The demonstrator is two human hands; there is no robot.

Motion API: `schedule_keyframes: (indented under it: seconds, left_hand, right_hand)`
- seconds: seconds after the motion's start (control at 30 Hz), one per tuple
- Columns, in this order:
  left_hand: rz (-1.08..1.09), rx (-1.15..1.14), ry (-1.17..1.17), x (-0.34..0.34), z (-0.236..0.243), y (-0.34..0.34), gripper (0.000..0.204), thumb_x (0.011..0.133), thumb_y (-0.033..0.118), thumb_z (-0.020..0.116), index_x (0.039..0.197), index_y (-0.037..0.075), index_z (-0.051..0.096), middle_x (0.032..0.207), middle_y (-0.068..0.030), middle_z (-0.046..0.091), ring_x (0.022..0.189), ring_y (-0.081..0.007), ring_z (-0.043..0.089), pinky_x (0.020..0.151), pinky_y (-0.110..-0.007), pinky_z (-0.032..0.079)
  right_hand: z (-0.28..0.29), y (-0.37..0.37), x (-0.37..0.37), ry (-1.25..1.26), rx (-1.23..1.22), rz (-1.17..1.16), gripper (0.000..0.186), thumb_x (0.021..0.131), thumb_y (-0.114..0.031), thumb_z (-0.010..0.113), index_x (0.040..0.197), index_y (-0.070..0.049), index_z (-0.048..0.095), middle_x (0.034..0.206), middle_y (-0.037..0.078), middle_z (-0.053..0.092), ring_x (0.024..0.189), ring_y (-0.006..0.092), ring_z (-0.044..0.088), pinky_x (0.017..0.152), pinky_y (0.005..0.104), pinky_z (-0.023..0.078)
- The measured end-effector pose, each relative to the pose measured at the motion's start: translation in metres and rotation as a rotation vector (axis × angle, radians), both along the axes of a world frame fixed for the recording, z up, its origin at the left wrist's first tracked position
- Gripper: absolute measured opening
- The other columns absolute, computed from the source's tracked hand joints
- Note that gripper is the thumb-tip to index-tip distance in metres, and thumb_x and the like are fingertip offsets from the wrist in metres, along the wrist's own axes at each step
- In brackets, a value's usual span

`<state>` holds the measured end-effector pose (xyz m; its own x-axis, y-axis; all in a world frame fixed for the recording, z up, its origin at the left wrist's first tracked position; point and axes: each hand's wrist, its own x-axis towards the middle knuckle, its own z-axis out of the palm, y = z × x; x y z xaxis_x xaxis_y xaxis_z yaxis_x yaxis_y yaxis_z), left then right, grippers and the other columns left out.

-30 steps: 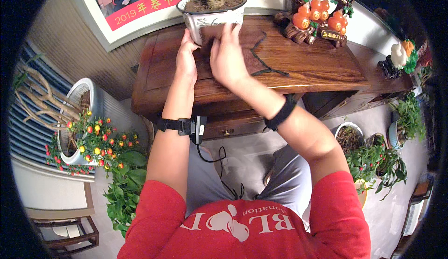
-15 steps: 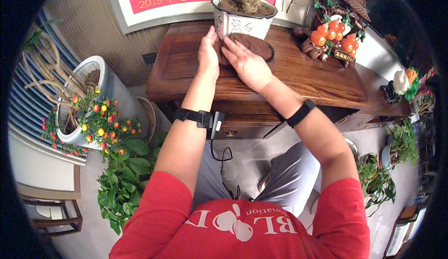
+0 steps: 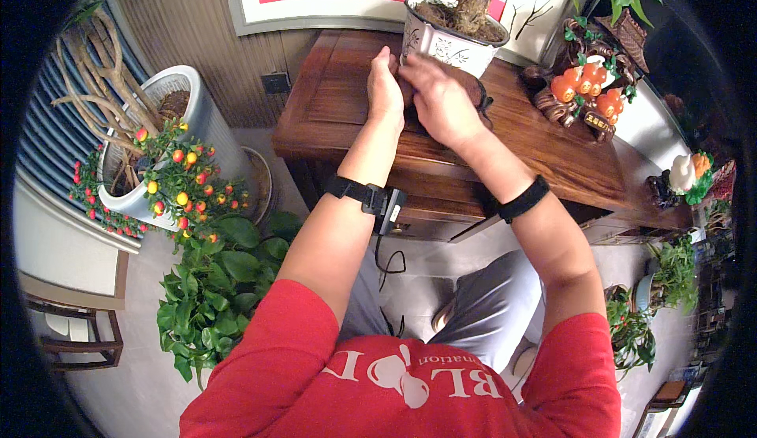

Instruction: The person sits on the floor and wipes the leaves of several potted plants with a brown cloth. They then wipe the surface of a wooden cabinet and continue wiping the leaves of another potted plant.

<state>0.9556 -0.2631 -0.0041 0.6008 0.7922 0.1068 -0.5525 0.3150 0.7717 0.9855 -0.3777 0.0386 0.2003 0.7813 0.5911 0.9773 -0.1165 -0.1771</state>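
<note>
Standing on the polished wooden desk (image 3: 323, 115), the white ceramic planter (image 3: 451, 50) with its thick-trunked tree (image 3: 476, 0) seems the largest risk: a careless shove could jolt it and spill its soil (image 3: 438, 15). Next in size, the brown cloth (image 3: 471, 85) could ruck up or slide toward the desk's front edge if it were pressed unevenly. It lies on the desk just in front of the planter, dull beside the glossy wood, with a black trim (image 3: 484, 104) showing at its right end; much of the rest is covered. The left hand (image 3: 386, 91) is edge-on at the cloth's left, fingers nearly straight and close together; the right hand (image 3: 447, 105) slants over it, fingertips blurred. With both palms hidden, I cannot tell whether either grips the cloth.
</note>
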Motion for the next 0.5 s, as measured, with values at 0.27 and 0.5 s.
schedule_keyframes:
  seconds: [0.27,0.5]
  left_hand:
    - [-0.279,-0.323,-0.602,-0.063,-0.004,-0.016,0.059,0.097,0.064,0.038,0.122,0.015,0.059,0.122,-0.0047,0.06,0.118,-0.0222,0.055,0.104,-0.042,0.041]
    - [-0.263,-0.293,-0.43,-0.065,0.038,0.049,0.037,0.094,0.044,0.047,0.1,0.011,0.063,0.112,-0.0096,0.065,0.108,-0.0261,0.059,0.096,-0.046,0.047]
  right_hand:
    - [0.027,0.007,-0.044,0.164,-0.05,0.318,0.06,0.092,-0.033,0.057,0.143,-0.003,0.045,0.147,0.031,0.04,0.133,0.042,0.045,0.113,0.044,0.037]
    - [0.045,-0.037,0.029,0.397,0.615,-0.193,0.067,0.096,-0.051,0.054,0.141,-0.003,0.045,0.142,0.02,0.05,0.129,0.0308,0.051,0.107,0.0367,0.039]
